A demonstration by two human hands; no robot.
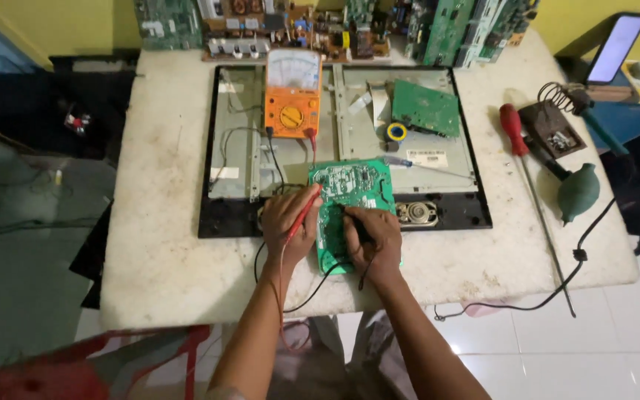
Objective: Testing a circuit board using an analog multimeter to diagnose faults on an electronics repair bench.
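Note:
A green circuit board lies solder side up on the near part of a white table. My left hand grips a red test probe with its tip on the board's left edge. A black test probe is gripped in my right hand, its tip touching the board's middle. Red and black leads run from the probes up to an orange analogue multimeter that stands behind the board.
An opened flat-screen panel with a small green board, a speaker and a tape roll lies under the meter. A red screwdriver, a green desoldering bulb, a soldering stand, a phone and stacked circuit boards surround it.

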